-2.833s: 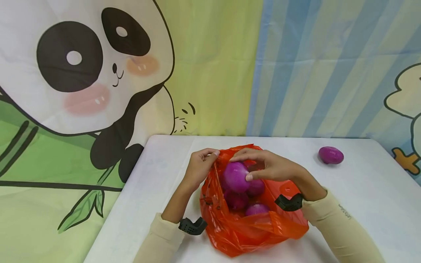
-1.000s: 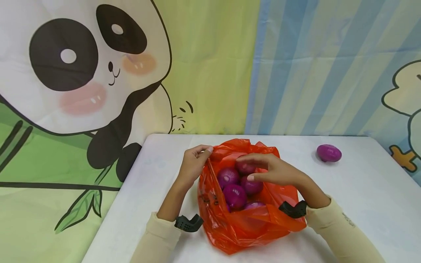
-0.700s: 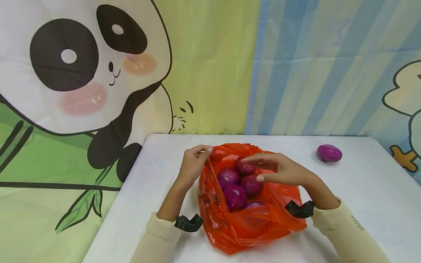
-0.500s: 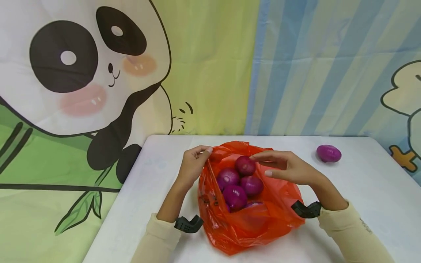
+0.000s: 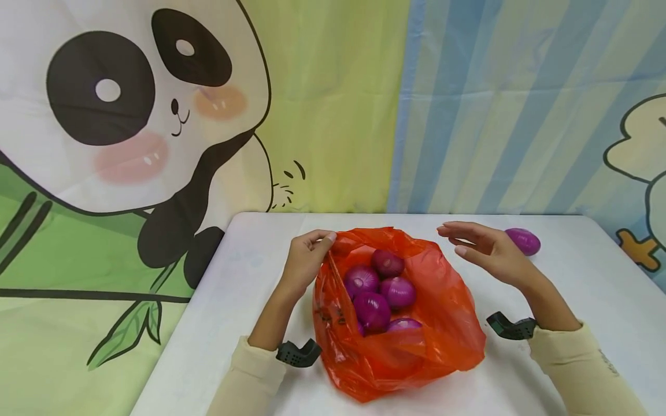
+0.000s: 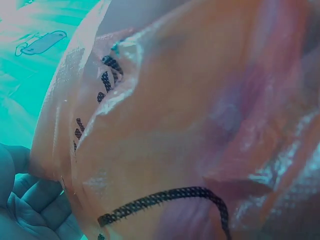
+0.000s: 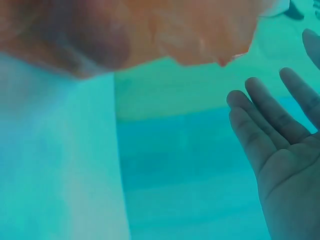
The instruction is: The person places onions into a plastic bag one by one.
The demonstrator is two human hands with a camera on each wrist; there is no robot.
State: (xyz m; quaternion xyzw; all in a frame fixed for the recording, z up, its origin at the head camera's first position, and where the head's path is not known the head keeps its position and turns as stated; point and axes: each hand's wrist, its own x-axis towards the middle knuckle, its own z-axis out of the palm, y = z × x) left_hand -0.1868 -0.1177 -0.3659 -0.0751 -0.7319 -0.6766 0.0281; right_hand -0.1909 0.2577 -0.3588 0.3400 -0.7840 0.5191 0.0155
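A red plastic bag [image 5: 447,323] stands with its mouth spread on the table, and several red onions [image 5: 372,311] lie inside it. My left hand [image 5: 307,260] pinches the bag's rim at its left back edge; the left wrist view shows its curled fingers against the bag film [image 6: 160,125]. To the right of the bag, my right hand [image 5: 491,254] is in the air with nothing in it, its fingers extended, as the right wrist view also shows. Behind that hand, partly covered by it, a single red onion [image 5: 525,241] lies on the table.
The white table [image 5: 598,277] reaches back to a printed cloth [image 5: 333,115] with a panda and stripes. Each wrist wears a black camera mount, the left one [image 5: 299,353] close to the bag's side.
The right hand had an onion over the bag and let it go inside. It then drew away to the right, toward the lone onion. The left hand kept its hold on the rim.
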